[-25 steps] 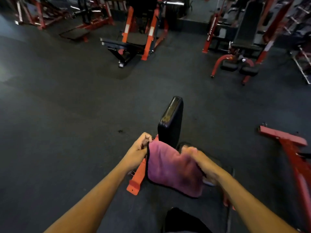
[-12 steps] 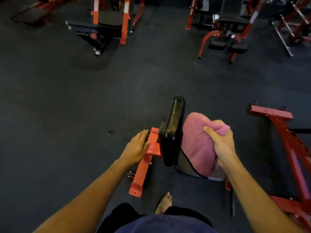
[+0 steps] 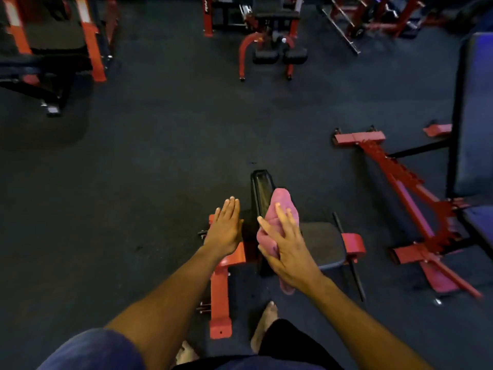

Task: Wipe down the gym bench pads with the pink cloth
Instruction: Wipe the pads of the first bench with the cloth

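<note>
Pink cloth (image 3: 280, 209) under flat, straight-fingered right hand (image 3: 286, 252), against upright bench pad (image 3: 262, 193).

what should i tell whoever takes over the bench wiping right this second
Left hand: open, fingers straight, laid flat at the left side of the upright back pad, over the orange frame.
Right hand: fingers spread, pressing the pink cloth flat against the right face of that pad.
Seat pad: lies to the right of the upright pad, nothing on it.
Done: cloth is on the back pad's right face; how much is already wiped cannot be told.
Left: finish that face, then likely the pad's other side and the seat pad.
</note>
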Demonstrator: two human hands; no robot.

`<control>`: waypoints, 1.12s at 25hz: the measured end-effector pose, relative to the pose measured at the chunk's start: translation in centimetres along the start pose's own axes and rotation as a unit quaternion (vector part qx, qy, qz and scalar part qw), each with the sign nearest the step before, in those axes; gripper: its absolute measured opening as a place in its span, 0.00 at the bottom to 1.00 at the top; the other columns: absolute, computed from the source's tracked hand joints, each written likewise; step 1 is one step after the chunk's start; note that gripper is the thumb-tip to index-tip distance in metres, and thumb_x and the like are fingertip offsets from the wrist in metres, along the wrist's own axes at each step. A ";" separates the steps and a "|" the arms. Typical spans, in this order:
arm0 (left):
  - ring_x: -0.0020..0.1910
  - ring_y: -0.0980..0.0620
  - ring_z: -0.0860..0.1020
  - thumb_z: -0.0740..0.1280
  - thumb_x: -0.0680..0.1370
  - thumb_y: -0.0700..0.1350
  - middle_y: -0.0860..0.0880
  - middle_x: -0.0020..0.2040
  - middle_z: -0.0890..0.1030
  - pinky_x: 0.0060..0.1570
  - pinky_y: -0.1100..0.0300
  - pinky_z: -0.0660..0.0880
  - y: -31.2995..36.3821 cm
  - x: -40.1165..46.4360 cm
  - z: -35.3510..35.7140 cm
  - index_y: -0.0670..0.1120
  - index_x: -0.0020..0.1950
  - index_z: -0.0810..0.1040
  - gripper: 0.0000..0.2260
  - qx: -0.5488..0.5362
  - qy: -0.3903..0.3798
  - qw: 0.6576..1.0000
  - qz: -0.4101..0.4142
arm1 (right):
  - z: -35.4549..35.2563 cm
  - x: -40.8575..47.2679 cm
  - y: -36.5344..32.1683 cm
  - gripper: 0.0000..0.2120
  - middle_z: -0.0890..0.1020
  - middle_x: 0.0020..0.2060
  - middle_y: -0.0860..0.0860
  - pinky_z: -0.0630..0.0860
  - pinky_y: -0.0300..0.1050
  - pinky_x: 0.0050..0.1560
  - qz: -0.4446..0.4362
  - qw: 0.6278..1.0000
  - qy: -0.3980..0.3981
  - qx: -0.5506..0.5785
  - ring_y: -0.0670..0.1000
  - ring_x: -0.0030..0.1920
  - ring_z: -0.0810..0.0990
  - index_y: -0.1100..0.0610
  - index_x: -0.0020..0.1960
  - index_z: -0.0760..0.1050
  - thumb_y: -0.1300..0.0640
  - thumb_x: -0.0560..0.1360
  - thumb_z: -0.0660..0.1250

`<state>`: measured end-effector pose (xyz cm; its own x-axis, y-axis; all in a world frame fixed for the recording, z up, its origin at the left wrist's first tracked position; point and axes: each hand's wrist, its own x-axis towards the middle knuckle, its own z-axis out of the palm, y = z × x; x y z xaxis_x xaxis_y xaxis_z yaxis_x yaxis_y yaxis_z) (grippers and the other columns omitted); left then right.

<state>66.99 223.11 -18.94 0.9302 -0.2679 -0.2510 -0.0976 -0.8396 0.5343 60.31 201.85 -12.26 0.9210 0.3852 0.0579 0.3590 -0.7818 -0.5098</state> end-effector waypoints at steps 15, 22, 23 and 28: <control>0.82 0.49 0.35 0.37 0.80 0.59 0.45 0.85 0.42 0.82 0.50 0.36 -0.9 4.5 6.3 0.43 0.85 0.47 0.36 0.035 0.007 0.999 0.031 | -1.7 14.9 3.3 0.25 0.64 0.79 0.51 0.59 0.60 0.79 0.051 0.995 -0.026 0.080 0.53 0.80 0.58 0.53 0.78 0.66 0.50 0.82 0.63; 0.83 0.52 0.34 0.52 0.88 0.54 0.48 0.85 0.39 0.82 0.53 0.36 -1.7 4.7 7.1 0.45 0.86 0.45 0.31 0.027 0.008 0.999 0.031 | 0.6 1.1 1.3 0.35 0.54 0.82 0.52 0.49 0.68 0.78 -0.033 0.998 -0.027 0.055 0.59 0.82 0.42 0.54 0.81 0.58 0.53 0.76 0.64; 0.83 0.50 0.34 0.50 0.87 0.56 0.47 0.85 0.40 0.82 0.52 0.37 -1.6 4.6 7.0 0.45 0.86 0.45 0.31 0.034 0.004 0.999 0.037 | 0.3 3.2 1.5 0.33 0.55 0.82 0.51 0.46 0.66 0.79 -0.018 0.998 -0.032 0.050 0.58 0.82 0.42 0.54 0.81 0.59 0.53 0.77 0.63; 0.81 0.47 0.32 0.36 0.80 0.59 0.45 0.85 0.40 0.79 0.53 0.29 -1.3 4.6 6.3 0.44 0.85 0.46 0.35 0.093 -0.010 0.995 0.040 | -3.6 17.4 2.8 0.19 0.69 0.75 0.53 0.52 0.42 0.78 0.046 0.995 -0.066 0.063 0.52 0.77 0.62 0.56 0.74 0.71 0.55 0.84 0.60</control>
<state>69.13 219.99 -25.81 0.9100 -0.3449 -0.2300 -0.2364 -0.8876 0.3954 77.91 204.56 -9.59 0.9184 0.3822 -0.1023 0.2445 -0.7516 -0.6126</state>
